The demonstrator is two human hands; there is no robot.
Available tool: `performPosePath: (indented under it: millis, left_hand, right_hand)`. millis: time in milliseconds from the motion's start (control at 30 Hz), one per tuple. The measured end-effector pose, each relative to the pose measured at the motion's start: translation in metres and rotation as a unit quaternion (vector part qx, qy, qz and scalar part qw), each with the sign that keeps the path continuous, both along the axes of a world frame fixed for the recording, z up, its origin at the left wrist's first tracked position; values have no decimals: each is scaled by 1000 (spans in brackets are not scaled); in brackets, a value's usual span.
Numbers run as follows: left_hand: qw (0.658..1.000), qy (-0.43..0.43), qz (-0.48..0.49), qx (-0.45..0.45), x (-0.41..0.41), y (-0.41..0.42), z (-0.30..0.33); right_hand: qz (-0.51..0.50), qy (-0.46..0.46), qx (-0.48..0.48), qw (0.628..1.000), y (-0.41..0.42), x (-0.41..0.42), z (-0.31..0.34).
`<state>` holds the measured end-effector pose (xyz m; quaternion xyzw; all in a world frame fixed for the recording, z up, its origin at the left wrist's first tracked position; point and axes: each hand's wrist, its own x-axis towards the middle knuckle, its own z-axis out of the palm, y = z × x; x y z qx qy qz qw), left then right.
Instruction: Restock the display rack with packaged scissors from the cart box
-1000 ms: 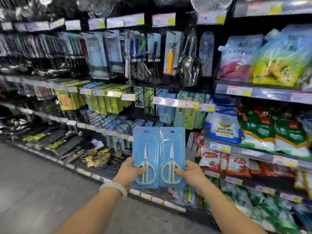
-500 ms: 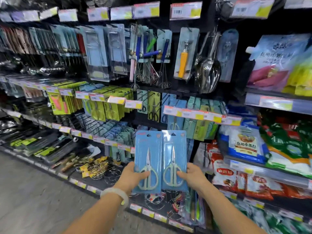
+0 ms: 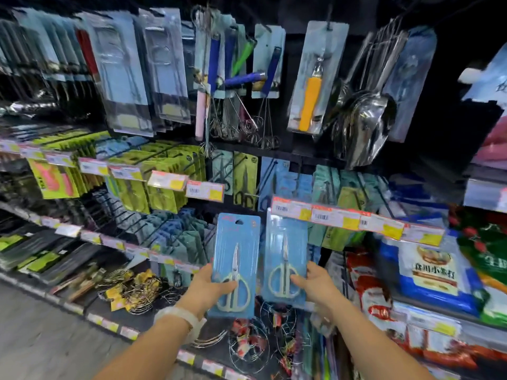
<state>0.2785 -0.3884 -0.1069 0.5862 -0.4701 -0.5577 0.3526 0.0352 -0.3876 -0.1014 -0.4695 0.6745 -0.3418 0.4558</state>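
I hold two blue blister packs of pale-handled scissors upright in front of the display rack. My left hand (image 3: 204, 290) grips the left scissors pack (image 3: 236, 242) at its lower left edge. My right hand (image 3: 315, 286) grips the right scissors pack (image 3: 285, 242) at its lower right edge; the top of this pack lies just under the row of price tags (image 3: 337, 218). Matching blue and teal scissors packs (image 3: 293, 182) hang on pegs behind those tags. The cart box is out of sight.
Whisks (image 3: 233, 105), a yellow-handled tool pack (image 3: 312, 86) and steel scoops (image 3: 365, 119) hang above. Green scissors packs (image 3: 153, 185) hang to the left. Wire racks (image 3: 249, 344) lie on the low shelf. Food bags (image 3: 428, 272) fill the shelves on the right.
The view has closed in on the rack. Both packs have risen toward the pegs and drawn slightly apart, the right one now reaching the price tags.
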Motion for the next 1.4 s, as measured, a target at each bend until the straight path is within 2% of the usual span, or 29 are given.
performPosePath:
  millis: [200,467,667,967,1400]
  left_hand:
    - [999,-15,-27,28,8,-33,-3]
    - [998,-12,-62,9,23,-65,6]
    - [992,-41,-115,6,22,-63,6]
    - [988,-52,-142,20,13,-68,10]
    - [989,-45,-143,12,6,-71,10]
  right_hand:
    - [-55,-10,-38,998,-32,0,9]
    - [-70,-5,30,997,-40,16,0]
    - [-94,-58,22,994,-39,17,-5]
    - [-74,-108,11,991,-40,13,-3]
    - [-70,-82,21,994,-39,7,-2]
